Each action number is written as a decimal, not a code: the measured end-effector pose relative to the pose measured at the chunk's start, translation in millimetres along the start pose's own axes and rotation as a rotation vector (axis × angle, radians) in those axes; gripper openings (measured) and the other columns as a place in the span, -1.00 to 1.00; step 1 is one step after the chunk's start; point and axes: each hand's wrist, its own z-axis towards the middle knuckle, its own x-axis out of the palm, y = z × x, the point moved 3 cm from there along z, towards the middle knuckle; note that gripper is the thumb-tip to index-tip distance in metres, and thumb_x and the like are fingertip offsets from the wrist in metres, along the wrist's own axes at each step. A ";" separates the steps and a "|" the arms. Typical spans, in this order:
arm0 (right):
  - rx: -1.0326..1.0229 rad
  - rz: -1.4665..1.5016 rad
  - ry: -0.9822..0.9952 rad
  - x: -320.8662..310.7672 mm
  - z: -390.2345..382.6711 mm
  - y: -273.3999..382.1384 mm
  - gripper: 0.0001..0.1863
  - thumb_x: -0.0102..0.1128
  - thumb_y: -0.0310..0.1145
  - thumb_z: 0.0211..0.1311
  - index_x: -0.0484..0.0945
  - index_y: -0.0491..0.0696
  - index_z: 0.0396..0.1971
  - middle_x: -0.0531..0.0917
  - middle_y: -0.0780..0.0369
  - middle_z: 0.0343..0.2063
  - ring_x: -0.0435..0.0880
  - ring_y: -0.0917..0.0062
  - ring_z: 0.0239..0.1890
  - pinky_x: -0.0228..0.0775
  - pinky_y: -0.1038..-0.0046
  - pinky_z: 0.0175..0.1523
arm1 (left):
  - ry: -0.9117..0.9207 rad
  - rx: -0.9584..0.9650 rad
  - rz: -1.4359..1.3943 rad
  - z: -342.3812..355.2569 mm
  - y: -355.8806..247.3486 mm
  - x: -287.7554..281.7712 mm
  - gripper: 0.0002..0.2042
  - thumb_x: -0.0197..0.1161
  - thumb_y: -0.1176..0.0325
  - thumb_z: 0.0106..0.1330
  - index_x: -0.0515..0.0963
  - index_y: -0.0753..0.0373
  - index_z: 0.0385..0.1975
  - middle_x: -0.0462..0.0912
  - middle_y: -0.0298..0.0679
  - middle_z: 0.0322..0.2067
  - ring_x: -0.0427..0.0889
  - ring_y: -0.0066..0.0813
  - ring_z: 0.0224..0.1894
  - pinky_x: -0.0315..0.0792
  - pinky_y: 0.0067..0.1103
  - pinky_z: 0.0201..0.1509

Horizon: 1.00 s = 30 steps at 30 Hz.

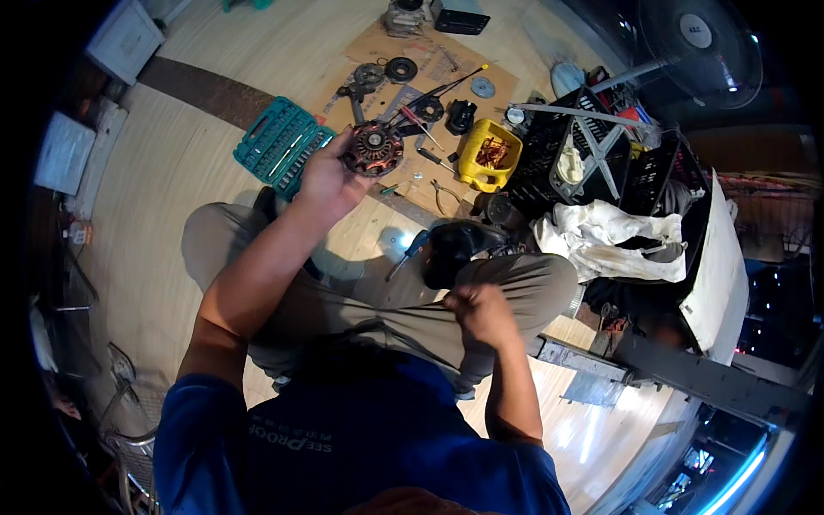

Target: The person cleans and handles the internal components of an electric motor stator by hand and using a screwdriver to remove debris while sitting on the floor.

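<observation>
My left hand (330,178) is raised in front of me, closed round the edge of a motor stator (375,148). Copper windings ring its dark body, and a pale round piece sits at its centre. Over my right thigh, my right hand (482,312) is closed, its fingers curled together and slightly blurred. Whether anything is inside that fist cannot be made out. A blue-handled screwdriver (410,251) lies on the floor between my legs. Just beyond the stator, a screwdriver with a red handle (416,123) lies on the cardboard.
Flattened cardboard (378,43) bears dark round parts, pliers (445,199) and a yellow container (491,154) of copper-coloured pieces. A green socket set (281,148) lies open to its left. Black crates (549,142), a white cloth (609,240) and a fan (697,39) stand right.
</observation>
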 end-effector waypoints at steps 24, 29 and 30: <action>-0.263 0.351 -0.428 -1.1 94.5 96.5 -0.83 0.22 -0.40 0.28 0.64 -0.20 -0.27 0.65 0.15 -0.54 0.56 0.59 -0.50 0.43 0.52 -0.31 | 0.326 0.009 0.026 -25.5 27.5 17.3 -0.64 -0.08 0.28 0.49 0.32 0.23 0.22 0.50 -0.10 0.14 0.50 -0.22 0.19 0.30 -0.23 0.34; -0.244 0.321 -0.298 1.0 95.0 97.9 -0.83 0.23 -0.40 0.26 0.65 -0.17 -0.24 0.65 0.09 -0.50 0.61 0.45 -0.45 0.45 0.47 -0.27 | 0.254 0.021 0.063 -25.7 29.6 13.4 -0.64 -0.08 0.30 0.50 0.29 0.20 0.23 0.49 -0.11 0.14 0.50 -0.19 0.19 0.33 -0.15 0.32; -0.241 0.305 -0.285 0.6 95.4 98.8 -0.83 0.23 -0.41 0.25 0.64 -0.15 -0.23 0.65 0.04 -0.46 0.64 0.32 -0.42 0.47 0.42 -0.26 | 0.245 0.022 0.067 -25.6 29.5 13.9 -0.64 -0.08 0.29 0.50 0.28 0.21 0.24 0.49 -0.11 0.14 0.49 -0.18 0.19 0.33 -0.15 0.32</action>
